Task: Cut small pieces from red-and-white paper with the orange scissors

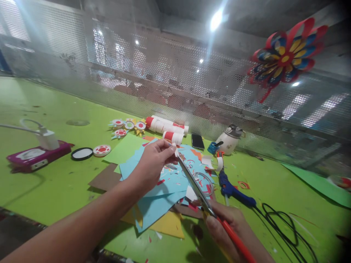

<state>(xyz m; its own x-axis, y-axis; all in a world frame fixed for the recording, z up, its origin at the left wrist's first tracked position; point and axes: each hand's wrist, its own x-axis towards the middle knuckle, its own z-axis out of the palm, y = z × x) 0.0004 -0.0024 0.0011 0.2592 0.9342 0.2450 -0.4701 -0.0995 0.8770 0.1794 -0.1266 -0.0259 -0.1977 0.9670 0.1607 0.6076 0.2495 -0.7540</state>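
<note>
My left hand (159, 157) pinches a small white paper piece (176, 149) between thumb and fingertips above the middle of the table. In my right hand (223, 224) are scissors (195, 184) with long silvery blades and a red handle. The blade tips reach up to the paper, at or against its lower edge. I cannot tell whether the blades are apart. Beneath both hands lie light blue paper sheets (160, 208), strewn with red and white scraps. A clear ring-shaped roll (204, 182) rests on them, partly behind the scissors.
At right are a blue glue gun (233, 191) with a looping black cable (282, 223), a phone (197, 141) and a white bottle (229, 139). Paper tubes (164, 125) and decorated discs (129, 125) lie behind. A purple power strip (40, 157) is at left. A perforated screen (170, 80) borders the table.
</note>
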